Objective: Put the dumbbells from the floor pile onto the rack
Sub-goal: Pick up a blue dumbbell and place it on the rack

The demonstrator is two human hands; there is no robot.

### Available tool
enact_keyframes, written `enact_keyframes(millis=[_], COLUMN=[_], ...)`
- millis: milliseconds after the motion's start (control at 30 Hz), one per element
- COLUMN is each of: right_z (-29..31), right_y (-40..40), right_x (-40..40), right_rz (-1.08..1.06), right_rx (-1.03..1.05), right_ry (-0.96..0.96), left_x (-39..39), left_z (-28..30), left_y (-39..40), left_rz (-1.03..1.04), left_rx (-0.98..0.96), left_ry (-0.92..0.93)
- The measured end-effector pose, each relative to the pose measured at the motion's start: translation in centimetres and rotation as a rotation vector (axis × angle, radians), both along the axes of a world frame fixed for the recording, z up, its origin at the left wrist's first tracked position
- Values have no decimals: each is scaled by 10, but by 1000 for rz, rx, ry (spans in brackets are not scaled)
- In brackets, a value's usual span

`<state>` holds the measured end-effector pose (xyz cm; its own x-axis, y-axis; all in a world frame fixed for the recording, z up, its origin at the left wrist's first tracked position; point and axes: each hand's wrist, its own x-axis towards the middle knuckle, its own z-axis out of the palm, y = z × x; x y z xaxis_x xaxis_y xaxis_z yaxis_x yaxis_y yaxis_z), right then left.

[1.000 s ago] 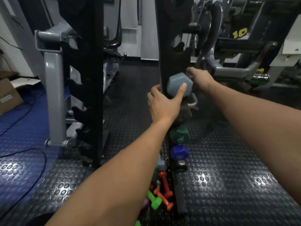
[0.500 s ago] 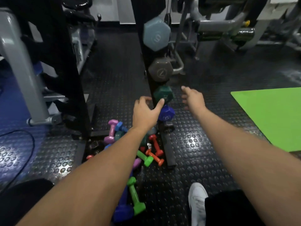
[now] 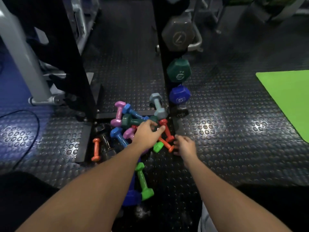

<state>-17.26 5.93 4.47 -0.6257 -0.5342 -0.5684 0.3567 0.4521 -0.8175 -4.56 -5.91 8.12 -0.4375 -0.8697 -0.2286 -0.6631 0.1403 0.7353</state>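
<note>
A pile of coloured dumbbells lies on the black studded floor at the foot of the black rack upright (image 3: 160, 52). In it are a dark green dumbbell (image 3: 133, 121), a pink one (image 3: 119, 114), blue ones (image 3: 119, 136), a red one (image 3: 166, 130), an orange one (image 3: 96, 149), a grey-blue one (image 3: 158, 106) and a bright green one (image 3: 143, 180). On the rack hang a grey dumbbell (image 3: 178, 35), a green one (image 3: 178, 70) and a blue one (image 3: 179, 94). My left hand (image 3: 147, 133) hovers over the pile, fingers spread, holding nothing. My right hand (image 3: 184, 145) is open beside the red dumbbell.
A second black upright (image 3: 70, 52) and a grey machine frame (image 3: 25, 61) stand to the left. A black cable (image 3: 31, 114) loops over the blue floor at far left. A bright green mat (image 3: 287, 99) lies at right. My white shoe (image 3: 206, 220) shows at the bottom.
Both hands let go of the grey-blue dumbbell placed high on the rack and dropped to the floor pile. My view tilted down with them.
</note>
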Motion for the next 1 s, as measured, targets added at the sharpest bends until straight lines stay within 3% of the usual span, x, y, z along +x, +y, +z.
enact_keyframes(millis=[433, 1000], right_z=[-113, -158], right_y=[-21, -73], right_x=[67, 118], right_rz=[19, 35], right_rx=[151, 197], right_ry=[-247, -306], left_x=[57, 109], left_z=[-88, -143], left_y=[-42, -128], left_rz=[0, 90], left_rx=[136, 150], left_ry=[-251, -361])
